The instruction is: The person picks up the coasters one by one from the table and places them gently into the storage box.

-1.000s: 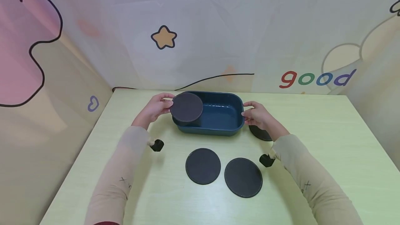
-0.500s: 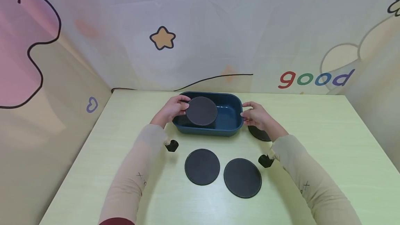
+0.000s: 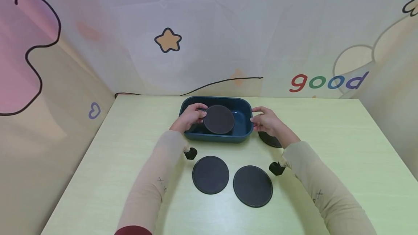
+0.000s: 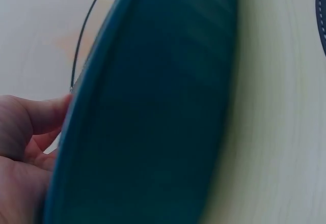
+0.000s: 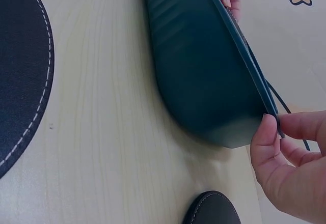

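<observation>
We've got a black coaster (image 3: pixel 219 119) pinched in our left hand (image 3: pixel 192 115) at the mouth of the blue dish (image 3: pixel 217 138), some bare bottom showing to its right. Our right hand (image 3: pixel 267 120) pinches the dish's right rim, back edge of the table (image 3: pixel 81 148) close behind, more coasters (image 3: pixel 210 175) out front

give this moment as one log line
left hand: pinches black round coaster at mouth of blue rectangular dish | right hand: pinches dish's right rim | table: more black coasters in front of dish

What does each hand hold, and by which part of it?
Left hand: round black coaster, by its left edge. Right hand: blue dish, by its right rim.
</observation>
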Action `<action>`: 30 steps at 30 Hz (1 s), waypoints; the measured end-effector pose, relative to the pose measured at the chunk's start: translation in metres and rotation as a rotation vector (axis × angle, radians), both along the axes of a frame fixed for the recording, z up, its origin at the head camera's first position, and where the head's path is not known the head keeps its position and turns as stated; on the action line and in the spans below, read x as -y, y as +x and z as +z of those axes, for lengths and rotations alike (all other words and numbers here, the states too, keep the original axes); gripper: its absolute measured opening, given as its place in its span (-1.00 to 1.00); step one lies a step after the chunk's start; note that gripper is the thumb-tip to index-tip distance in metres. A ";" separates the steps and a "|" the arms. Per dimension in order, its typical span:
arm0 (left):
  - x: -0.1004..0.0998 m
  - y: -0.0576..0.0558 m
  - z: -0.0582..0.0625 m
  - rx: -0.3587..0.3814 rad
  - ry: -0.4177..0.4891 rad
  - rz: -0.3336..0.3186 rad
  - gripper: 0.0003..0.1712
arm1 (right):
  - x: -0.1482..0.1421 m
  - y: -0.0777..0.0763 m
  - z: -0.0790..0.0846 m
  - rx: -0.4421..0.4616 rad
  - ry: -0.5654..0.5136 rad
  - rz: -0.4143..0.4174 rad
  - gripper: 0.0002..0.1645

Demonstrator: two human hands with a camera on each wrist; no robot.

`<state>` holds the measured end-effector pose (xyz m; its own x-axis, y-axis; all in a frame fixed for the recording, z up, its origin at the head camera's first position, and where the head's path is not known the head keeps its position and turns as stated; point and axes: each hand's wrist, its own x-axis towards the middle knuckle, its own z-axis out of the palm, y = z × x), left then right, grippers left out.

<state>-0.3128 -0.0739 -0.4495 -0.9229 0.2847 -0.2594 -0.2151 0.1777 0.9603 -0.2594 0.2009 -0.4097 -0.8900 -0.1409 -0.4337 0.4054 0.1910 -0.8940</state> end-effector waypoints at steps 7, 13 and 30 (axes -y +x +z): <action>-0.013 0.015 0.021 0.059 -0.088 0.041 -0.65 | 0.001 0.001 0.001 -0.002 0.005 0.002 -0.40; -0.015 0.026 0.035 0.086 -0.120 0.024 -0.61 | 0.001 -0.001 -0.002 -0.002 -0.002 -0.005 -0.42; -0.003 0.036 0.057 -0.118 -0.281 -0.027 -0.64 | 0.000 -0.001 -0.002 -0.002 -0.005 -0.008 -0.42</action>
<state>-0.2772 -0.0709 -0.3922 -0.9445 0.2414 -0.2227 -0.0965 0.4441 0.8908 -0.2601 0.2005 -0.4119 -0.8921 -0.1364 -0.4307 0.4046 0.1830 -0.8960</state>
